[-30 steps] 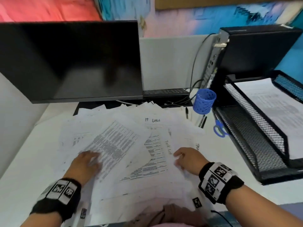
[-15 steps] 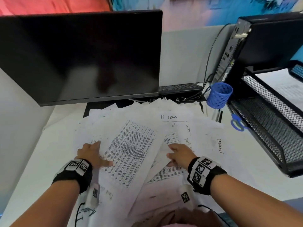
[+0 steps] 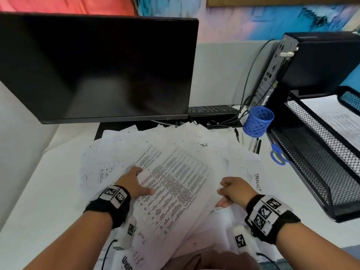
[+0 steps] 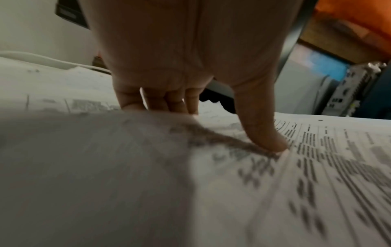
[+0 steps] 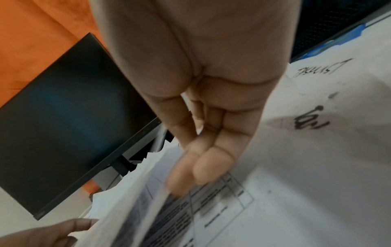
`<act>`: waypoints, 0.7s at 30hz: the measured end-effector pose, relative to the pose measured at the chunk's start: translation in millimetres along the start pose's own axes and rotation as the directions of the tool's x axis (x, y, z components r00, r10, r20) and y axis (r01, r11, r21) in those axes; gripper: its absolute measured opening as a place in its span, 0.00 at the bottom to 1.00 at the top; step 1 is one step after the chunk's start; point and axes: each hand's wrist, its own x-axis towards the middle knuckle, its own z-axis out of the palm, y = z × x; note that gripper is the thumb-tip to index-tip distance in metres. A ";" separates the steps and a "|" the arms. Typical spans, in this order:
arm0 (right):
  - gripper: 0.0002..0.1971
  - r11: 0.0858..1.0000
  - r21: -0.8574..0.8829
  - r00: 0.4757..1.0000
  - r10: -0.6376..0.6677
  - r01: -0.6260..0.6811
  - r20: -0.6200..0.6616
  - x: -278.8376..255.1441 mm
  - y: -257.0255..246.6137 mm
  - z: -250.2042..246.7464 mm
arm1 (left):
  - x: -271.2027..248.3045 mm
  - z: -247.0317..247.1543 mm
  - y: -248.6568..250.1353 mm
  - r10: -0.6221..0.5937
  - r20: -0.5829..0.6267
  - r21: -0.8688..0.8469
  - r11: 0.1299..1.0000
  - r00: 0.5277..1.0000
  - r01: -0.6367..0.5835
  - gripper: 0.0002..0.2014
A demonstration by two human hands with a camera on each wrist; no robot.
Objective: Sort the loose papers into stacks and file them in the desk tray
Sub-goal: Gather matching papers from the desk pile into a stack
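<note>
Loose white papers (image 3: 120,152) lie fanned across the desk in front of the monitor. On top is a bundle of printed table sheets (image 3: 175,188), held at both sides. My left hand (image 3: 140,182) grips its left edge, thumb (image 4: 268,140) pressed on top and fingers tucked under the raised edge. My right hand (image 3: 224,191) pinches the right edge, and in the right wrist view the sheet edge (image 5: 160,192) runs between thumb and curled fingers (image 5: 211,167). The black mesh desk tray (image 3: 315,152) stands at the right, with paper (image 3: 335,117) in its upper tier.
A dark monitor (image 3: 93,65) stands behind the papers, a keyboard (image 3: 212,109) beside it. A blue pen cup (image 3: 258,120), pens (image 3: 256,146) and blue-handled scissors (image 3: 277,154) lie between papers and tray. A computer tower (image 3: 303,63) stands behind the tray.
Both hands have moved apart to the two side edges of the printed sheets and taken hold. The bundle has swung to the right over the pile.
</note>
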 end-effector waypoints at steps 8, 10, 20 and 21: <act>0.31 0.945 -0.325 0.968 -0.055 -0.029 -0.246 10.5 12.7 -1.9 | -15.4 13.8 0.5 0.159 0.052 0.109 0.980 0.986 -0.164 0.14; 0.32 0.933 -0.358 0.975 -0.044 -0.039 -0.220 11.6 16.1 -0.1 | -17.0 9.6 -3.1 0.176 0.011 0.153 0.973 0.984 -0.175 0.10; 0.06 0.964 -0.265 0.967 -0.098 0.033 -0.235 8.7 20.7 3.5 | 11.2 -38.2 -74.2 -0.151 -0.276 0.189 0.960 0.949 0.207 0.38; 0.09 0.961 -0.271 0.964 -0.125 0.059 -0.233 8.7 21.5 3.6 | 12.3 -38.7 -77.7 -0.148 -0.277 0.169 0.965 0.949 0.200 0.37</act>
